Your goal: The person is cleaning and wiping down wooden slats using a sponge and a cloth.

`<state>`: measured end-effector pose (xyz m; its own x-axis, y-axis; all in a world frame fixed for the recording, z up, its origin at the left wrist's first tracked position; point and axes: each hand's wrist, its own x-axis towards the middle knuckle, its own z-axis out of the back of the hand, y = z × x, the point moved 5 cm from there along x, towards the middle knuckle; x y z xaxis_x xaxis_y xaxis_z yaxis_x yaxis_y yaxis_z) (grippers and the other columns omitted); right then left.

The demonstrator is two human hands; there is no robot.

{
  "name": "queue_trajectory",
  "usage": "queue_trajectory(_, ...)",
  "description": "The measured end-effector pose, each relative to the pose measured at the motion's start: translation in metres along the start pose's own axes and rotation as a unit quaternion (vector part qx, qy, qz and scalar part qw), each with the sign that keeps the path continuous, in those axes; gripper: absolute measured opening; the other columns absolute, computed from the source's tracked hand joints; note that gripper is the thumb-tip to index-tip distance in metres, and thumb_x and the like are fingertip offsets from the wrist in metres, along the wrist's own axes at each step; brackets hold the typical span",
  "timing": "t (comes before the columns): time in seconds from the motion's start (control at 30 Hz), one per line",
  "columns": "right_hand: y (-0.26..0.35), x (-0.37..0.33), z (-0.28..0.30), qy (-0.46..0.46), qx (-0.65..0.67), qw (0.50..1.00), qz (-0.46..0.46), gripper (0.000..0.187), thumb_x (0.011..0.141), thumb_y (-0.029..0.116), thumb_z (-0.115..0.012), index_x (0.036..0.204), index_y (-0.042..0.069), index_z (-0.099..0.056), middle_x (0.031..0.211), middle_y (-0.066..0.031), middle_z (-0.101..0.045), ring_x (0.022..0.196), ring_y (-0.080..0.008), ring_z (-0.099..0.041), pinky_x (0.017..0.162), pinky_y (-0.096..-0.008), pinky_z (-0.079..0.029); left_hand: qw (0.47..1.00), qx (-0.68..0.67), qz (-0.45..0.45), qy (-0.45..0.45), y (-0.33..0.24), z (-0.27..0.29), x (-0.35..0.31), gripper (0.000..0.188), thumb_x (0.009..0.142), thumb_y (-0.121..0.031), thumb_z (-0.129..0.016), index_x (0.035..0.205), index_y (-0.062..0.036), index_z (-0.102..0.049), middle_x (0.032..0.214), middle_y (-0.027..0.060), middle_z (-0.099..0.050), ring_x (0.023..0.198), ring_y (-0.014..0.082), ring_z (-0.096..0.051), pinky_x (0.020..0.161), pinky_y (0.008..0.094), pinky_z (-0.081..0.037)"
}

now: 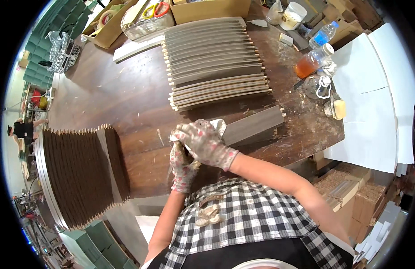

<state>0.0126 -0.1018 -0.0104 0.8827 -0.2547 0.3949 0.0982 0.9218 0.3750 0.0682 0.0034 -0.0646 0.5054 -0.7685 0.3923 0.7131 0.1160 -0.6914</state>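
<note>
My right hand (206,144), in a dirty patterned glove, is closed around a white cloth (220,127), which shows beyond its fingers. A grey-brown slatlike board (256,125) with pale pegs at its far right end slants across the table. Its near left end is hidden under my hands. Just below and left of the right hand, my left hand (182,169) in a matching glove has its fingers curled upward. The two hands touch or nearly touch at the fingertips. What the left fingers grip is hidden, though a bit of white shows at their tips.
Similar boards form a stack (212,62) at the far middle, and dark boards stand in a row (77,175) at left. Bottles (309,63), a tub (292,17) and a yellow sponge (339,109) line the right side. Cardboard boxes (212,10) and a tape dispenser (62,53) sit at the back.
</note>
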Motion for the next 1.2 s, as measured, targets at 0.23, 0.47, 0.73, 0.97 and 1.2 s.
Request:
queue_trajectory(0.23,-0.139,-0.053,0.077,-0.106,-0.157,0.97,-0.15,0.037,0.084,0.011,-0.054,0.121,0.014,-0.056,0.103,-0.011,-0.063,0.086,-0.0248,-0.062,0.096,-0.0458,-0.04,0.964,-0.212,0.158,0.016,-0.004,0.007,-0.001,0.098,0.066,-0.014,-0.083,0.145,-0.0025,-0.026,0.116,0.0158,-0.058,0.096,0.0266,-0.064,0.074,0.0332,-0.058)
queue_trajectory(0.47,-0.182,-0.115,0.149,-0.165,-0.125,0.933,-0.296,0.037,0.08,-0.006,-0.053,0.114,0.007,-0.058,0.1,-0.0146,-0.066,0.094,-0.0279,-0.065,0.086,-0.0387,-0.051,0.989,0.106,-0.007,0.106,-0.043,0.025,0.032,0.098,0.068,-0.045,-0.078,0.141,0.0004,-0.031,0.131,0.0183,-0.048,0.127,0.0413,-0.039,0.106,0.0554,-0.028)
queue_trajectory(0.73,-0.102,-0.069,0.073,-0.111,-0.12,0.979,-0.126,0.023,0.08,0.014,-0.058,0.101,0.015,-0.066,0.102,-0.0051,-0.067,0.101,-0.0227,-0.059,0.096,-0.0486,-0.034,0.957,0.168,-0.084,0.22,-0.065,-0.041,0.049,0.082,0.074,-0.043,-0.072,0.138,-0.0038,-0.039,0.127,0.0131,-0.051,0.123,0.0293,-0.045,0.103,0.0459,-0.034)
queue_trajectory(0.97,-0.191,-0.125,0.153,-0.24,-0.013,0.902,-0.359,0.024,0.086,0.004,-0.051,0.108,0.005,-0.062,0.102,-0.0136,-0.066,0.093,-0.0258,-0.065,0.084,-0.036,-0.052,0.959,0.159,-0.074,0.222,-0.073,-0.044,0.059,0.079,0.071,-0.038,-0.075,0.137,-0.009,-0.043,0.126,0.01,-0.051,0.113,0.0277,-0.05,0.096,0.0441,-0.039)
queue_trajectory(1.2,-0.141,-0.105,0.098,-0.143,-0.166,0.963,-0.155,0.022,0.083,0.012,-0.059,0.105,0.009,-0.061,0.105,-0.0112,-0.063,0.103,-0.0289,-0.059,0.094,-0.0455,-0.042,0.95,0.181,-0.068,0.246,-0.072,-0.038,0.057,0.076,0.071,-0.035,-0.074,0.135,-0.0074,-0.044,0.126,0.0105,-0.051,0.114,0.0266,-0.05,0.094,0.0428,-0.04)
